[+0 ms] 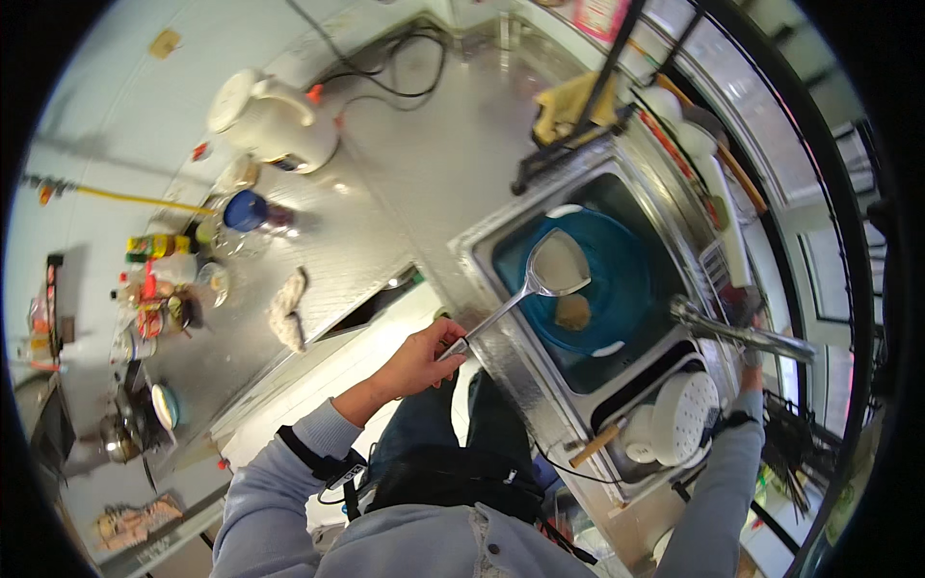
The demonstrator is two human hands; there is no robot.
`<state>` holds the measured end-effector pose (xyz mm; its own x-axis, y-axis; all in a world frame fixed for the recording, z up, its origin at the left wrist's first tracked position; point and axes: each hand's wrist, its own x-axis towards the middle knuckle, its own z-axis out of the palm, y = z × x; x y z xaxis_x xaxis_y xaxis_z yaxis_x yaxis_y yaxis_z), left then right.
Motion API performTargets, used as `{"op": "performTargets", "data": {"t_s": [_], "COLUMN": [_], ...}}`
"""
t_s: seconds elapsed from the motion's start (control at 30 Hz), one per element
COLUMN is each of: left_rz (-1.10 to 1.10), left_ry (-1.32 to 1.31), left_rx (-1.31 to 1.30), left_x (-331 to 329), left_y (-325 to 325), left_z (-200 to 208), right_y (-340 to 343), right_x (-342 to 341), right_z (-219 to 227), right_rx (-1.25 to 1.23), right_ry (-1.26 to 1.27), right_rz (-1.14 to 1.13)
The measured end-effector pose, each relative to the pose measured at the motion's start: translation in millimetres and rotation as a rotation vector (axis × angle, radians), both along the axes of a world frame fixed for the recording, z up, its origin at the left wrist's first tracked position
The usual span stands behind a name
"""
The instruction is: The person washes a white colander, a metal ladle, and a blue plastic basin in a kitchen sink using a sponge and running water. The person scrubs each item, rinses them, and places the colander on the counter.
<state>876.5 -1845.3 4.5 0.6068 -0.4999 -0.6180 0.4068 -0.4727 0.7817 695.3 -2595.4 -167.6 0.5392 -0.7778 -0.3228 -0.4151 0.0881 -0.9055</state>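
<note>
My left hand (433,355) is closed round the handle of a metal wok spatula (560,264). Its broad blade hangs over a blue basin (631,226) that stands in the steel sink (602,385). A tan, sponge-like piece (572,312) lies in the basin just below the blade. At the right, my right hand (753,353) reaches up beside the faucet (744,334). The faucet and blur hide most of its fingers, so its grip does not show.
A white perforated colander (683,416) and a wooden-handled tool (599,441) sit in the smaller sink bowl. On the left counter stand a white kettle (275,120), a blue-lidded jar (247,211), several bottles and a crumpled cloth (288,310). A dish rack (718,183) lines the right side.
</note>
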Motion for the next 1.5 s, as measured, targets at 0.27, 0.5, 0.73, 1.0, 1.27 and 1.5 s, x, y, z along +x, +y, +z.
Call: {"op": "performTargets", "data": {"t_s": [0.27,0.5,0.73,1.0,1.27,1.5], "left_rz": [-0.032,-0.097,-0.103,-0.203,-0.368,-0.309], "left_ry": [0.119,0.192,0.262,-0.232,-0.619,-0.584], "left_rx": [-0.173,-0.199,-0.179,-0.018,0.082,0.032], "left_x": [11,33,51,60,55,44], "left_y": [-68,-103,-130,-129,-119,-108], "left_z": [-33,-51,-70,-86,-86,-94], "right_y": [62,222,373,433,415,375], "right_x": [-19,4,91,138,128,106], "right_z": [23,92,26,-124,-94,34], "right_rx": [-0.149,-0.202,-0.244,-0.836,-0.435,-0.38], "right_ry": [0.076,0.326,0.387,0.599,0.648,-0.127], "right_rz": [-0.086,0.034,0.863,0.936,0.648,0.136]}}
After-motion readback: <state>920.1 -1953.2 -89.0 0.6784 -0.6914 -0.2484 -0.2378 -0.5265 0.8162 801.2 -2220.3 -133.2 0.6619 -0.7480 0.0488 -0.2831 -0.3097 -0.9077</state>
